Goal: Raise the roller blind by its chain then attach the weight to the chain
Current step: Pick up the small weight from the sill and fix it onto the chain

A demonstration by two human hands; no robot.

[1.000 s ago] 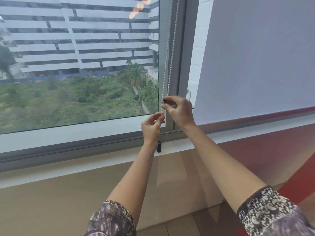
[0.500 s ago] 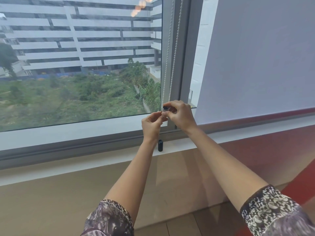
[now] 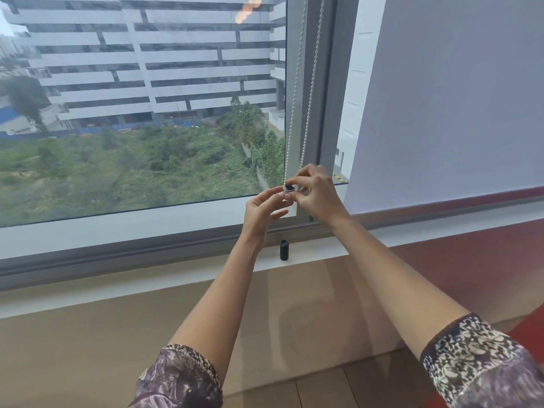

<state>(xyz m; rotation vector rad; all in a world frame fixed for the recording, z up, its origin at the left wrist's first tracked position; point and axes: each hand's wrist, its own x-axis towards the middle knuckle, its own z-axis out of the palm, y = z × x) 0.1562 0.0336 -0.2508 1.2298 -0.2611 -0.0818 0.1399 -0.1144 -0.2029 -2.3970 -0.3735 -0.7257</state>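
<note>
Attaching step, mid-frame: right hand [image 3: 316, 195] pinches the weight [image 3: 290, 188] against the chain [image 3: 309, 98], left hand [image 3: 262, 210] grip unclear; next likely needs precise bead seating.

Two hands are counted, the left hand [image 3: 262, 210] and the right hand [image 3: 316, 195], and with them two patterned sleeves, the left sleeve [image 3: 179, 378] and the right sleeve [image 3: 477, 357]. Two strands of bead chain are seen, the left strand [image 3: 294, 98] and the right strand [image 3: 312, 83]. One small dark piece [image 3: 289, 188], one black cylinder [image 3: 284, 250] and one roller blind [image 3: 456, 98] are counted.
</note>
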